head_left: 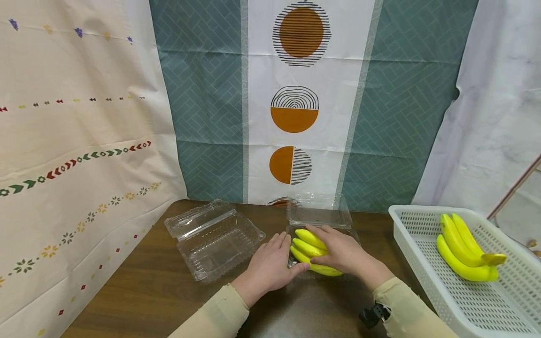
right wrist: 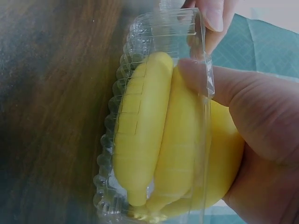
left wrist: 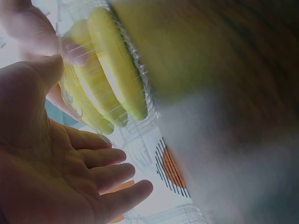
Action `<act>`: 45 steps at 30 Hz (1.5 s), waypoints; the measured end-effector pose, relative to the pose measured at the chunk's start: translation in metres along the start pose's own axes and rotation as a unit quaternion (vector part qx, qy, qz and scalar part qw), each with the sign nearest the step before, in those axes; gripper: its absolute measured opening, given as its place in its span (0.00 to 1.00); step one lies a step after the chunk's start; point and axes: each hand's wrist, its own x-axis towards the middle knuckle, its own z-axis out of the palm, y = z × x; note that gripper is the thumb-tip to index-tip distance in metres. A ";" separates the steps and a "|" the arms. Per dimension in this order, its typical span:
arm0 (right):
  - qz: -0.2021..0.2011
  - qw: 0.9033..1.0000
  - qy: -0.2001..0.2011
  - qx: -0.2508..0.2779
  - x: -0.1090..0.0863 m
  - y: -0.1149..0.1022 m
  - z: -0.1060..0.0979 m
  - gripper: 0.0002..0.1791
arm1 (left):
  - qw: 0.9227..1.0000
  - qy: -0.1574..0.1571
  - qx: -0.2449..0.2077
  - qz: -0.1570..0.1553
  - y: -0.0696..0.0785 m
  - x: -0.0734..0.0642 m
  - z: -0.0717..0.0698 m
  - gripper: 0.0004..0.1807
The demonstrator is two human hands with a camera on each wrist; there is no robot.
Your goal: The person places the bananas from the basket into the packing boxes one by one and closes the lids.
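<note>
A bunch of yellow bananas lies inside a clear plastic clamshell box, whose lid stands raised at the back. My right hand grips the bunch from above on its right side. In the right wrist view, the thumb reaches over the box rim onto the bananas; the other fingers are mostly hidden. My left hand is at the box's left side, its fingers fairly straight and its thumb near the rim. Nothing is held in its palm.
A second clear clamshell box sits with its lid raised to the left on the brown table. At the right stands a white plastic basket with another bunch of bananas. Patterned cloths hang behind the table.
</note>
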 end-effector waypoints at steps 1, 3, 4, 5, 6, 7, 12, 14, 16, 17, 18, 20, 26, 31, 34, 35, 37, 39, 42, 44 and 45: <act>0.002 1.000 0.003 0.006 0.000 0.001 0.001 0.50 | 1.000 -0.001 0.000 0.000 0.000 0.000 0.000 0.56; 0.004 1.000 0.010 0.017 -0.001 0.004 0.002 0.49 | 1.000 -0.002 -0.001 0.001 0.000 0.000 0.000 0.57; 0.005 1.000 0.013 0.020 -0.002 0.005 0.002 0.48 | 1.000 -0.003 -0.001 0.001 0.001 0.000 0.000 0.57; 0.007 1.000 0.015 0.023 -0.003 0.005 0.003 0.48 | 1.000 -0.003 0.000 0.002 0.001 0.000 0.000 0.57; 0.008 0.999 0.019 0.026 -0.004 0.006 0.003 0.47 | 1.000 -0.003 0.000 0.003 0.001 -0.001 -0.001 0.57; 0.010 0.999 0.023 0.029 -0.005 0.007 0.003 0.46 | 1.000 -0.004 -0.001 0.004 0.001 -0.001 -0.001 0.57; 0.011 0.998 0.044 0.035 -0.011 0.007 0.001 0.41 | 1.000 -0.002 -0.003 0.011 0.001 -0.002 -0.002 0.57; 0.012 0.998 0.052 0.034 -0.013 0.007 0.000 0.40 | 1.000 -0.004 -0.007 0.012 0.001 -0.002 -0.003 0.57; 0.018 0.998 0.057 0.036 -0.015 0.007 -0.001 0.40 | 1.000 -0.006 -0.011 0.011 0.000 -0.003 -0.004 0.57; 0.021 0.997 0.060 0.036 -0.016 0.007 -0.002 0.40 | 1.000 -0.007 -0.014 0.011 0.000 -0.003 -0.004 0.57; 0.024 0.997 0.063 0.036 -0.017 0.007 -0.003 0.39 | 1.000 -0.008 -0.017 0.010 0.000 -0.003 -0.005 0.57; 0.031 0.996 0.068 0.037 -0.019 0.009 -0.004 0.39 | 1.000 -0.011 -0.022 0.009 0.000 -0.003 -0.005 0.56; 0.044 0.994 0.089 0.036 -0.024 0.013 -0.006 0.39 | 0.999 -0.010 -0.037 0.007 0.001 -0.002 -0.007 0.54; 0.065 0.991 0.103 0.047 -0.027 0.017 -0.011 0.40 | 0.999 0.009 -0.048 0.003 0.002 0.000 -0.010 0.51; 0.082 0.990 0.105 0.054 -0.029 0.021 -0.013 0.39 | 0.998 0.016 -0.060 0.002 0.005 0.004 -0.011 0.49; 0.087 0.989 0.107 0.056 -0.029 0.022 -0.014 0.39 | 0.998 0.017 -0.065 0.002 0.006 0.006 -0.012 0.49; 0.092 0.988 0.109 0.061 -0.030 0.024 -0.015 0.39 | 0.997 0.020 -0.078 -0.002 0.007 0.009 -0.012 0.48; 0.097 0.987 0.108 0.066 -0.031 0.026 -0.016 0.39 | 0.996 0.024 -0.091 -0.008 0.009 0.012 -0.013 0.47; 0.101 0.987 0.103 0.068 -0.031 0.029 -0.016 0.39 | 0.994 0.030 -0.102 -0.015 0.010 0.015 -0.013 0.46; 0.106 0.987 0.101 0.068 -0.032 0.031 -0.017 0.39 | 0.994 0.034 -0.104 -0.017 0.010 0.018 -0.013 0.46; 0.109 0.987 0.100 0.069 -0.032 0.032 -0.016 0.39 | 0.994 0.036 -0.106 -0.017 0.010 0.019 -0.013 0.45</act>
